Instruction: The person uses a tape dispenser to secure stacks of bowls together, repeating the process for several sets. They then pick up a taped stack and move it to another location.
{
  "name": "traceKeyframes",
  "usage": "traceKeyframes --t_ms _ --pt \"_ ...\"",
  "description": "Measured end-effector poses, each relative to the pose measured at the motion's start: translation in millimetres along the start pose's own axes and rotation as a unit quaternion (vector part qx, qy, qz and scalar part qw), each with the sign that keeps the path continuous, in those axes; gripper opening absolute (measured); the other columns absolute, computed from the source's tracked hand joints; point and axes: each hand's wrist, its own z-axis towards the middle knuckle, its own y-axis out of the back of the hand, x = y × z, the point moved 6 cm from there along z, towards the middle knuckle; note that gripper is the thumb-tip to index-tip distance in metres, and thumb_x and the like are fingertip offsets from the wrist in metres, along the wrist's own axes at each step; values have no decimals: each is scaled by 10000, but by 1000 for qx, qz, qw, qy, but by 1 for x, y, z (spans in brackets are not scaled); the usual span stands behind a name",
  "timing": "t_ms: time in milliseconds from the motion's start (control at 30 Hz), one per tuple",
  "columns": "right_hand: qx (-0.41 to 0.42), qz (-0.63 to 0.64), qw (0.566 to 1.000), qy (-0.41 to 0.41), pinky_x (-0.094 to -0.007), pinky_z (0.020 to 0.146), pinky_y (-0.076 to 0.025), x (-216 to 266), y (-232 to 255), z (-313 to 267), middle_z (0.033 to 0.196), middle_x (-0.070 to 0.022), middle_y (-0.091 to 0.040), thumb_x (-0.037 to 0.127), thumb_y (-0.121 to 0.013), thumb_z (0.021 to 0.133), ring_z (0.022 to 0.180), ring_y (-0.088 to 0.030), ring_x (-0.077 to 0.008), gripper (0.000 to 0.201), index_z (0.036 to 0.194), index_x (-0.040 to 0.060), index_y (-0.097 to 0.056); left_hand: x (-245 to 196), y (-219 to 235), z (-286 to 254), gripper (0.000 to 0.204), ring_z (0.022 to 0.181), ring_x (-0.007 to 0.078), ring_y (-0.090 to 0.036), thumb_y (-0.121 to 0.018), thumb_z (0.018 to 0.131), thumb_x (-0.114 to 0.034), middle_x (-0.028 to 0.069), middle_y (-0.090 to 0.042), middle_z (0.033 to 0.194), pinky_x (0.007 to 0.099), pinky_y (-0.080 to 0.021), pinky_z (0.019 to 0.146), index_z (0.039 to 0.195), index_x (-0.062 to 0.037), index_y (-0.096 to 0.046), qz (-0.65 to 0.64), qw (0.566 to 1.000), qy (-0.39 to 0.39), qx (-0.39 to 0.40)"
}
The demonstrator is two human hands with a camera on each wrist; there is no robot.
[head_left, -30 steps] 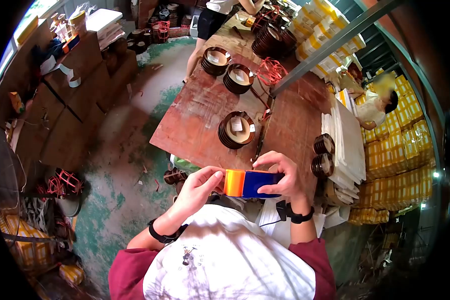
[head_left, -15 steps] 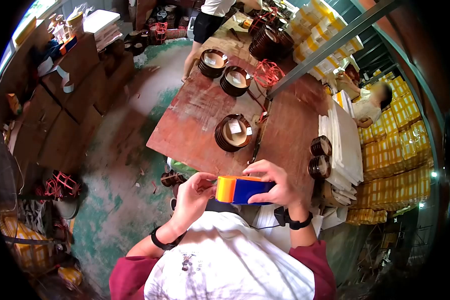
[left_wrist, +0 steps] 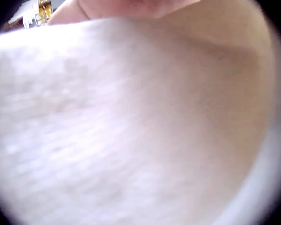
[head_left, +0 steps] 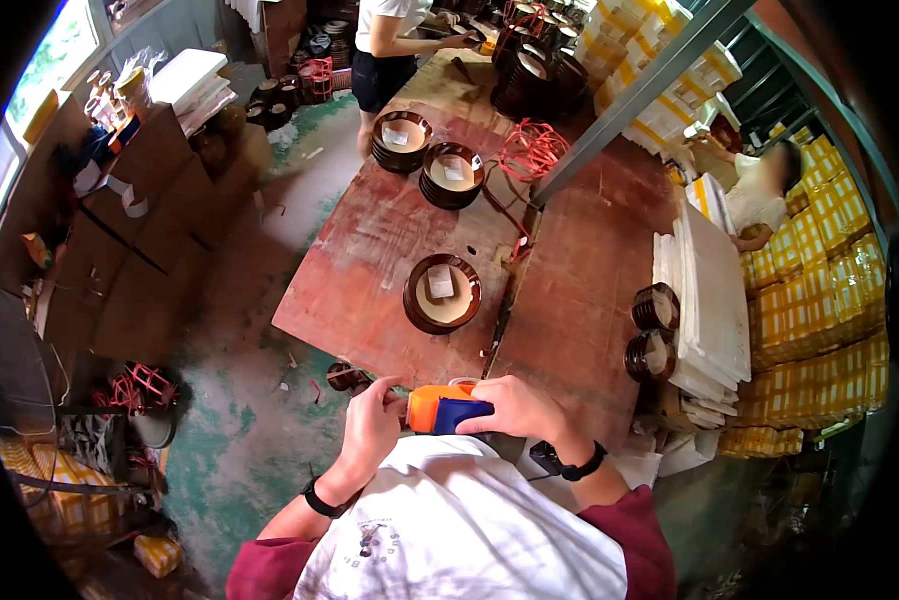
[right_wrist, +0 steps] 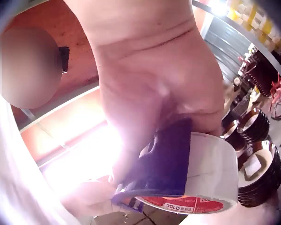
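Observation:
A blue and orange tape dispenser (head_left: 453, 414) is held in front of the white shirt. My right hand (head_left: 520, 408) grips its blue end; the right wrist view shows the blue body (right_wrist: 171, 161) with a pale tape roll (right_wrist: 213, 171) and a red label inside the roll. My left hand (head_left: 372, 432) has bent fingers and thumb pinching at the orange end, the exact contact partly hidden. White fabric (left_wrist: 84, 122) fills most of the left wrist view, blurred, with some skin at its top edge.
Stacked brown-rimmed bowls (head_left: 442, 294) stand on the red-brown table (head_left: 370, 255), more behind. Red strapping (head_left: 533, 150) lies near a metal post (head_left: 640, 100). White boards (head_left: 712, 300) lean at right beside yellow-taped boxes (head_left: 820, 310). Two people (head_left: 395, 30) (head_left: 760, 190) are beyond.
Both hands and the dispenser have moved down and left in the head view, closer to the shirt. The view has shifted, and the person at the far table now stands more upright.

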Motion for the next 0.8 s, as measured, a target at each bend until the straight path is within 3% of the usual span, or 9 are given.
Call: traceKeyframes --t_ms 100,200,333,367,467,500,667,733,800 --pt "22 0 1000 -13 -435 684 -501 -33 9 4 810 -232 -629 503 -786 795 739 -635 -393 581 793 -55 -624 0 -25 18 199 739 309 -706 -627 848 26 214 -706 826 360 -536 676 1031 43 -704 68 997 21 1" --pt "-18 45 999 17 -424 690 -517 -52 29 9 859 -240 -652 488 -796 790 753 -653 -393 561 807 -50 -638 -16 -41 34 145 723 309 -705 -631 848 -1 229 -703 820 363 -536 682 947 63 -715 83 993 85 -5" --pt "-49 115 991 47 -406 695 -533 -93 33 14 896 -244 -667 423 -824 781 769 -667 -398 506 834 -50 -651 -26 -56 52 144 738 321 -703 -638 838 -8 225 -699 827 363 -539 692 947 48 -714 86 991 100 -36" --pt "13 83 996 7 -407 694 -532 -104 27 15 908 -244 -668 406 -832 776 777 -670 -398 490 838 -46 -653 -23 -62 46 138 740 329 -701 -640 836 -9 221 -698 823 364 -540 692 941 41 -714 83 990 107 -39" --pt "75 61 995 -15 -414 679 -525 -117 17 13 882 -256 -663 420 -797 825 771 -668 -406 478 883 -34 -660 -26 -72 48 115 658 216 -659 -626 847 17 177 -695 768 316 -515 643 916 57 -708 132 985 79 -75" --pt "60 90 994 -12 -411 674 -524 -121 16 16 871 -255 -664 421 -789 835 765 -673 -395 475 893 -33 -662 -24 -74 51 100 727 372 -671 -638 825 -19 200 -675 774 388 -533 671 896 8 -704 142 983 49 -107" --pt "21 157 987 -19 -392 643 -516 -131 30 38 812 -235 -669 412 -772 862 707 -683 -318 447 915 -23 -679 -15 -72 93 91 730 380 -679 -632 812 -21 208 -677 784 410 -536 656 861 13 -700 110 990 45 -79" --pt "35 157 986 -40 -338 592 -497 -131 44 61 714 -95 -677 353 -761 890 628 -602 -131 388 929 -27 -688 -21 -61 118 104 738 379 -684 -629 806 -27 217 -678 786 411 -537 664 864 17 -703 115 990 44 -68" --pt "67 222 969 -88 -335 599 -498 -124 57 90 708 -75 -680 408 -711 918 636 -626 -150 460 907 -51 -685 -6 -51 152 125 736 367 -693 -607 803 -25 230 -677 778 421 -537 671 865 28 -703 106 993 -11 -59"
